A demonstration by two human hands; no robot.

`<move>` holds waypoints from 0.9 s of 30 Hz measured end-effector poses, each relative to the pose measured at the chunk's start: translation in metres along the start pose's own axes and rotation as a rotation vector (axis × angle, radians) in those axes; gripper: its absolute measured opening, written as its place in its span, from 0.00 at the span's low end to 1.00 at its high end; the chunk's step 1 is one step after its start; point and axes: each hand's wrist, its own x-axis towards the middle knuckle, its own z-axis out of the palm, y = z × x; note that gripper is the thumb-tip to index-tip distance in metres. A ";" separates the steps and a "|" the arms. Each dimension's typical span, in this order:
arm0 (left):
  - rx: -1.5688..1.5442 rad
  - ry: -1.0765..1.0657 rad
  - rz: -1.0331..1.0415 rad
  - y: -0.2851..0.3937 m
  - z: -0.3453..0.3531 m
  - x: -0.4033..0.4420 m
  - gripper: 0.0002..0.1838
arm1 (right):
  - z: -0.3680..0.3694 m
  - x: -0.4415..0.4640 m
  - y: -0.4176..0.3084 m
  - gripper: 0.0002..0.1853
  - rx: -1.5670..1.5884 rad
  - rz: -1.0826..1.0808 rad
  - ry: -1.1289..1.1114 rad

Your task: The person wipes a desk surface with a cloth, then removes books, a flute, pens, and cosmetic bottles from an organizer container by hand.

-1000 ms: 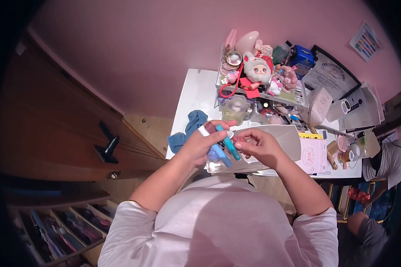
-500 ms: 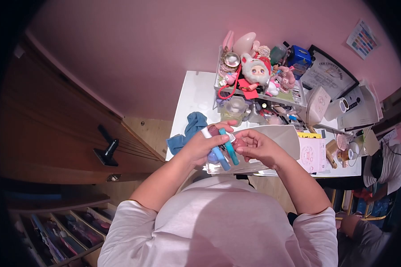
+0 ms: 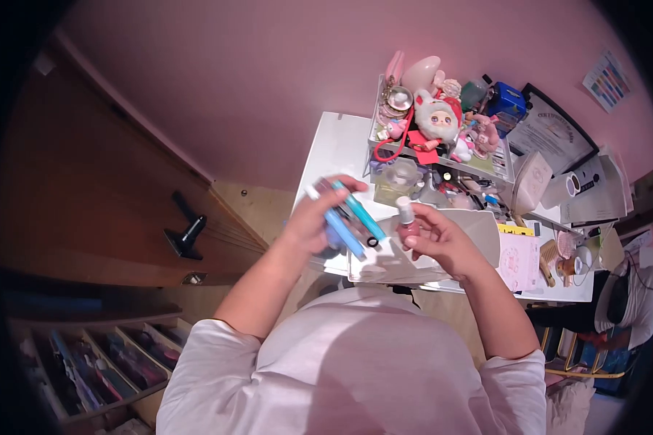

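My left hand (image 3: 316, 217) is closed around a bundle of slim tubes, blurred by motion. A light blue tube (image 3: 345, 233) and a teal tube (image 3: 358, 212) stick out of it toward the lower right. A small black ring (image 3: 372, 242) shows by the teal tube's lower end. Pinched upright in my right hand (image 3: 437, 238) is a small bottle (image 3: 408, 230) of reddish-pink colour with a whitish cap, its exact kind unclear. Both hands are above an open white container (image 3: 479, 230) at the table's front edge.
On the white table (image 3: 334, 134), a rack (image 3: 479, 163) carries a plush doll (image 3: 438, 119) and trinkets. A clear jar (image 3: 397, 181) stands below it. Rightward lie a pink box (image 3: 519, 259) and a brush (image 3: 547, 262). A wooden door (image 3: 116, 188) and divided drawer (image 3: 109, 370) are left.
My hands have moved apart. The small bottle, earlier low among my right fingers, is now held upright, clear of the tubes. The view has shifted, and the blue cloth no longer shows.
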 end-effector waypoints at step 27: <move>1.928 0.118 -0.385 -0.032 -0.054 0.043 0.23 | -0.012 -0.010 0.005 0.30 0.047 -0.200 0.201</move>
